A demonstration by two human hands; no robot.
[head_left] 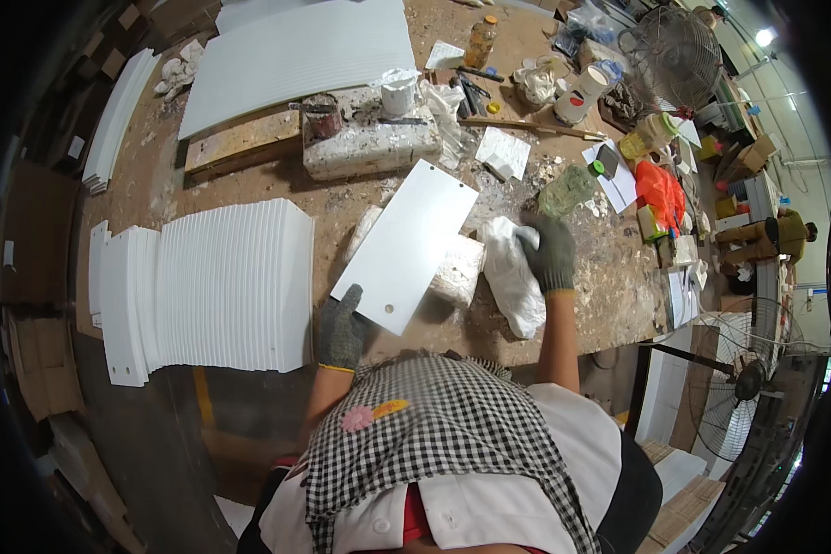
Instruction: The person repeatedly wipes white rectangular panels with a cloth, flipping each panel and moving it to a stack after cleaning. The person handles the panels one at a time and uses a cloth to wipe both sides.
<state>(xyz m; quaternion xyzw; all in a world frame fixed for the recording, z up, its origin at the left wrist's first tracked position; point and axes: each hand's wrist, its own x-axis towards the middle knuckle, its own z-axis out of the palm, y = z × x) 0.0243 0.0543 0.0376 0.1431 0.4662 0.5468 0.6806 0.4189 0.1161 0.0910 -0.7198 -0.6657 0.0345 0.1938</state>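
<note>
My left hand (342,332), in a dark grey knit glove, grips the near left corner of a flat white rectangular panel (404,247) with small holes near its ends. The panel lies tilted across white-wrapped blocks (459,271), which it partly hides. To its right, my right hand (552,254), gloved alike, is closed at the upper right side of a crumpled white cloth-like bundle (515,294). The thumb lies over the bundle's edge; the other fingers are partly hidden.
A fanned stack of white panels (235,286) lies at the left, with larger white sheets (295,60) behind. A paint-spattered block (369,152) carries a white tub (400,92) and a dark red can (321,118). Right: a green plastic bag (568,191), a red bag (660,196) and a fan (748,379).
</note>
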